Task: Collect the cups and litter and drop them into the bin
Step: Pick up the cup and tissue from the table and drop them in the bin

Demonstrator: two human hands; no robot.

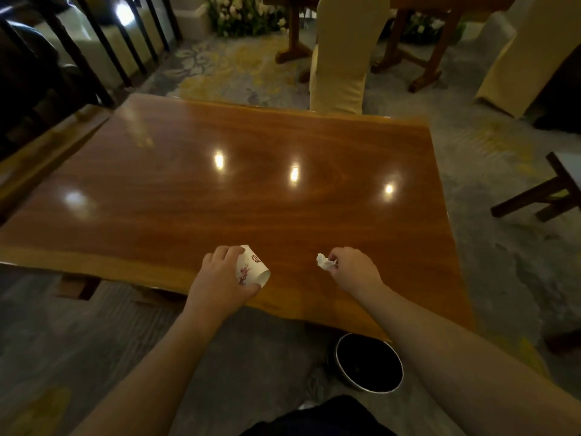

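Near the table's (pixel 220 190) front edge, the left hand (pixel 220 278) gripped a cup (pixel 251 270), the right hand (pixel 353 270) pinched crumpled litter (pixel 324 262); both looked ready for lowering into the bin (pixel 342 380) below.

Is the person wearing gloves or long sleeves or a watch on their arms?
No. Both hands, the left hand and the right hand, are bare, with no gloves. The forearms are bare as far as the view shows, so no sleeves reach them. No watch, bracelet or ring shows on the sides facing the camera.
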